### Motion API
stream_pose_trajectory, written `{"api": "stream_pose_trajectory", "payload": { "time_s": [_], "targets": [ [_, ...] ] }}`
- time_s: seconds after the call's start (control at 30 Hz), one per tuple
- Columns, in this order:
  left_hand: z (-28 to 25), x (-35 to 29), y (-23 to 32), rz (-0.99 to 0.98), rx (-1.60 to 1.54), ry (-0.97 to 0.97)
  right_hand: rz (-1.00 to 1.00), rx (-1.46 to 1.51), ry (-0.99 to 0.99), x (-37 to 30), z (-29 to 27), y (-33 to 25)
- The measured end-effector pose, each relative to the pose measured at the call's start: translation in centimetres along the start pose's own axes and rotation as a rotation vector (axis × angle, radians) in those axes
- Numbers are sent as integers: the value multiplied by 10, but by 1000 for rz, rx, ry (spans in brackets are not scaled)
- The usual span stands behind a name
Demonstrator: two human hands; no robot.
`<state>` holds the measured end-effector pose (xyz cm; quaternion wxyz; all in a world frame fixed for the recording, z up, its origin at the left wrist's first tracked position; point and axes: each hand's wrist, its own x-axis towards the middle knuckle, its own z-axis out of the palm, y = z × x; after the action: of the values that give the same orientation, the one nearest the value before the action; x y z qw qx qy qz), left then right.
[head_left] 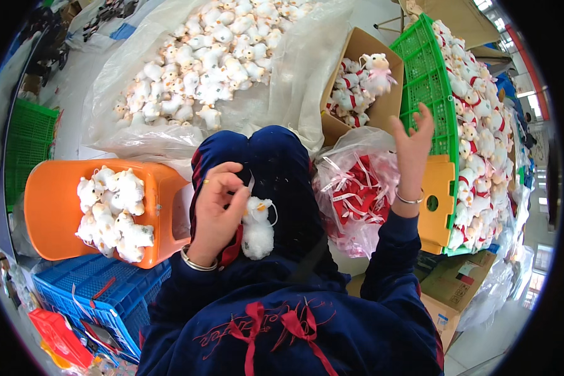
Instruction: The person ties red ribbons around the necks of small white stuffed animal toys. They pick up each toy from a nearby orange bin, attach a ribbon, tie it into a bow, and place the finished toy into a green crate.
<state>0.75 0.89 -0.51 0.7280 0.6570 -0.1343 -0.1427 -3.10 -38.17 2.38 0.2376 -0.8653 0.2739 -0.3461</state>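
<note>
My left hand [221,197] is over my lap, its thumb and forefinger closed in a pinch. A thin white strip [251,180] shows at the fingertips; what they hold is too small to make out. Just right of that hand, a white plush toy [257,229] with a hanging loop lies on my dark trousers. Some red ribbon [232,246] shows beside my left wrist. Raised on the right, my right hand [413,141] has its fingers apart and nothing in it. Near it, a plush toy with a pink bow [378,74] is at the top of a cardboard box [391,55].
Several plush toys sit on an orange stool [44,210] at left, above a blue crate [62,282]. Ahead, a plastic sheet [301,81] bears a toy heap. Right of my legs is a bag [344,241] of red ribbons; beyond stands a green crate [420,69] of ribboned toys.
</note>
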Motion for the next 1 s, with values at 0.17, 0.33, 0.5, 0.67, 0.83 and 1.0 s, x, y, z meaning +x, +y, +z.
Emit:
{"api": "stream_pose_trajectory", "payload": {
  "time_s": [0.17,0.33,0.5,0.67,0.83,1.0],
  "targets": [
    [-33,-8,-5,-72,78,8,344,366,-410,-33,-31,55],
    [-50,-14,-4,-177,162,42,233,-8,-691,-104,-15,94],
    [-48,-19,6,-284,386,-116,300,132,-625,-130,4,81],
    [-41,-19,29,-270,544,-252,169,353,-611,-137,6,-13],
    [-45,-24,40,-281,728,-394,11,541,-1024,-152,-2,-118],
    [-42,-35,51,-473,889,-456,-60,132,-1354,-172,7,-143]
  ]
}}
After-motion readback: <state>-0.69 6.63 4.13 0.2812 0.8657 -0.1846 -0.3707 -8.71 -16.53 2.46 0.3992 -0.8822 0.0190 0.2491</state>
